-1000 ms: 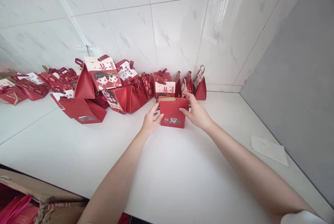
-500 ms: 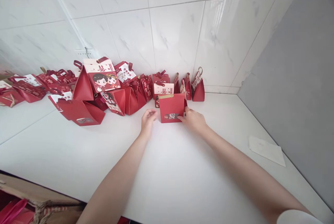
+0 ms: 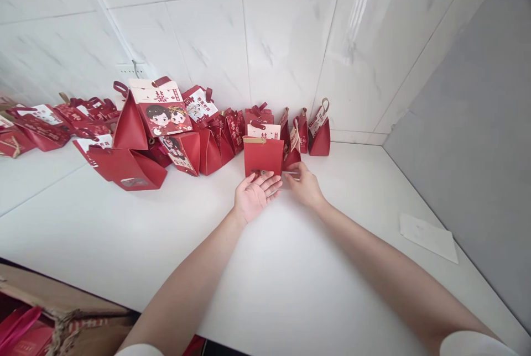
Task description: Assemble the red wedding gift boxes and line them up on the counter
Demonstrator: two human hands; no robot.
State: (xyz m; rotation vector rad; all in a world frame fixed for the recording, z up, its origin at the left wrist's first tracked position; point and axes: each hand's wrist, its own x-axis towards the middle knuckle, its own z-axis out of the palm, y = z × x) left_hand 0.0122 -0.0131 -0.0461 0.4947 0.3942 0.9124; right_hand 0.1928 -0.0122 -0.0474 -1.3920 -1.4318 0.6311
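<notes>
In the head view we see the red box (image 3: 263, 157) upright on the counter (image 3: 290, 273), just before the pile (image 3: 174, 140) by the wall (image 3: 286, 41). The left hand (image 3: 254, 194) lies palm-up, wide, at its foot; the right hand (image 3: 305, 186), fingers out flat, touches its lower corner, seemingly steadying it.

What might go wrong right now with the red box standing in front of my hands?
The red box stands upright close in front of the row of gift boxes; a bump from your open left hand might tip it into them. Your right hand is by its base corner, so a pull there may skew it.
</notes>
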